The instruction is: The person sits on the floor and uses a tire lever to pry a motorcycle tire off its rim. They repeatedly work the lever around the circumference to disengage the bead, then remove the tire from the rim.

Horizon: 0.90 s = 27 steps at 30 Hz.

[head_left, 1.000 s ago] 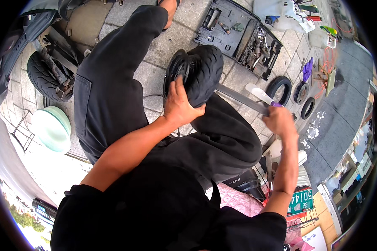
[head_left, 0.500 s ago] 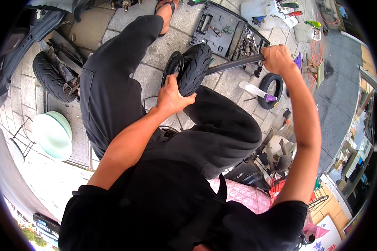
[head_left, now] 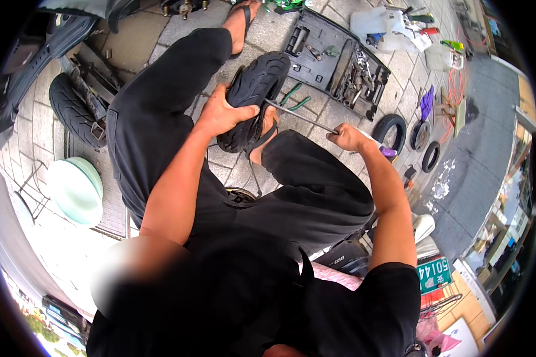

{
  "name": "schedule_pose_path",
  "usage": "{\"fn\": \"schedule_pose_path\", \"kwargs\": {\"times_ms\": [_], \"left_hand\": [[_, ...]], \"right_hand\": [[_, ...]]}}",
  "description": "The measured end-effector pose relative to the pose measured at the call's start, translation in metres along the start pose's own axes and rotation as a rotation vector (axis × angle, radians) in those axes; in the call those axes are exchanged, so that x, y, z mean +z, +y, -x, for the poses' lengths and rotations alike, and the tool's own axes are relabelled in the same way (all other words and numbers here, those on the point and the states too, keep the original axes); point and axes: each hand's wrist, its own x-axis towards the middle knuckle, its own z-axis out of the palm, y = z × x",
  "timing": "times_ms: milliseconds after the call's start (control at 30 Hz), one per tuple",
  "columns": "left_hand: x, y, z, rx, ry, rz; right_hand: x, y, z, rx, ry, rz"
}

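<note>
A small scooter wheel with a black treaded tyre (head_left: 257,80) stands tilted between my legs, near my sandalled foot. My left hand (head_left: 223,114) grips its near left side, thumb across the tyre and fingers partly hidden behind it. My right hand (head_left: 348,138) is closed round the outer end of a long dark metal tyre lever (head_left: 308,121). The lever's other end meets the wheel at its right side, where the exact contact is too small to make out. Green-handled pliers (head_left: 299,102) lie on the paving just beyond the lever.
An open black tool case (head_left: 321,56) with sockets and tools lies ahead. To the right are a loose tyre (head_left: 390,131) and smaller rings. White plastic containers (head_left: 387,30) stand at the back right. At left are a pale green basin (head_left: 74,191) and a vehicle's mounted wheel (head_left: 77,110).
My right hand has swung the lever's outer end nearer to me and lower. The wheel has turned and tilted in my left hand, which has shifted left. The green-handled pliers have come into sight.
</note>
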Motion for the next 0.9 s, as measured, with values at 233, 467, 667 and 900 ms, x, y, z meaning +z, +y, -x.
{"fn": "schedule_pose_path", "kwargs": {"times_ms": [233,467,667,900], "left_hand": [[-0.001,0.003,-0.003,-0.03,-0.048,-0.032],[-0.008,0.0,-0.002,-0.076,-0.113,-0.033],[-0.017,0.012,-0.002,-0.09,-0.194,-0.028],[0.0,0.031,0.0,-0.163,-0.096,-0.075]], "right_hand": [[0.023,0.022,0.075,0.028,0.253,0.421],[0.032,-0.055,0.127,0.209,0.519,0.547],[0.053,-0.07,0.15,0.211,0.681,0.44],[0.076,-0.061,0.133,0.269,0.654,0.348]]}}
